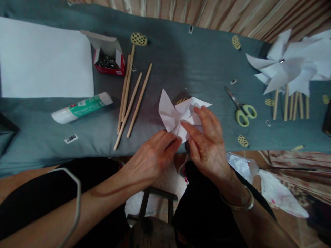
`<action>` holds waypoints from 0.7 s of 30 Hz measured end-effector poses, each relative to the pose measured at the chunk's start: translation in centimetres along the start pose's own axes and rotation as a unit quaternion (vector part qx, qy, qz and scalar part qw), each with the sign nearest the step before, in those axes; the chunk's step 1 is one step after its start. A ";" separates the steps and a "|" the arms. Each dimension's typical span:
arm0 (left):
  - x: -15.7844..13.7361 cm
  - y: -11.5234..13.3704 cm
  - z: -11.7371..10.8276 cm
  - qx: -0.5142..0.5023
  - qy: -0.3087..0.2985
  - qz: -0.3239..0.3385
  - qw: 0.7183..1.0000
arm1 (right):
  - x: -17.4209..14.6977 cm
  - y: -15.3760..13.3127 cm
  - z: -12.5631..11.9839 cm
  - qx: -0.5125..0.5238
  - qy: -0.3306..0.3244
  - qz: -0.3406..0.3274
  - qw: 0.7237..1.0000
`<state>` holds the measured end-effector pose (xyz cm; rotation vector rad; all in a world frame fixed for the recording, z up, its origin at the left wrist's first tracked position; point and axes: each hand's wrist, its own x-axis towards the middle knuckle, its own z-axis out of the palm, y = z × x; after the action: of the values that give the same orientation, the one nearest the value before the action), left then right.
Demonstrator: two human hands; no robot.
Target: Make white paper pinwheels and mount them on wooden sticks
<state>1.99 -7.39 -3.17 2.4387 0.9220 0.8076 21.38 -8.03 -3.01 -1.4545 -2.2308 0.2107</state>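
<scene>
A white paper pinwheel [167, 112] with folded blades lies between my hands near the front edge of the cloth-covered table. My left hand [153, 155] pinches its near lower edge, thumb and fingers closed on the paper. With its index finger, my right hand [208, 141] presses the pinwheel's centre, while its other fingers and thumb rest around the right-hand blade. The fingers hide part of the paper's lower and right sides. To the left lie several wooden sticks [139, 100], and to the right are scissors [240, 109] with pale green handles.
Several finished pinwheels [286, 67] on sticks lie at the right. At the left are white paper sheets [46, 60], a green-and-white glue stick [82, 107] and an open red box [110, 65] of small shiny metal pieces. White plastic bags [280, 193] lie below the table's edge.
</scene>
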 end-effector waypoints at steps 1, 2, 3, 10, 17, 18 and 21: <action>0.0 0.0 0.0 0.001 0.000 0.001 1.000 | 0.0 0.1 0.0 0.001 -0.003 0.000 1.000; 0.0 0.0 0.1 0.002 0.000 0.001 1.000 | 0.0 0.1 0.1 0.003 -0.005 0.001 1.000; 0.0 0.0 0.1 0.002 0.000 0.000 1.000 | 0.0 0.2 0.1 0.004 -0.006 0.001 1.000; 0.1 0.0 -0.1 -0.006 0.002 -0.010 1.000 | 0.0 0.1 0.4 -0.019 -0.007 -0.001 1.000; -0.1 -0.1 0.1 0.014 0.020 0.000 1.000 | 0.0 0.2 1.0 -0.061 0.010 -0.019 0.998; -0.1 -0.1 0.0 0.023 0.023 0.006 0.999 | 0.0 0.2 1.1 -0.061 0.010 -0.015 0.998; -0.1 -0.3 -0.9 0.041 0.021 0.018 0.999 | 0.1 0.2 1.1 -0.055 0.001 0.003 0.999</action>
<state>1.18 -7.07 -2.72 2.5241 0.9470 0.8512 21.04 -7.71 -4.05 -1.5162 -2.2684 0.0903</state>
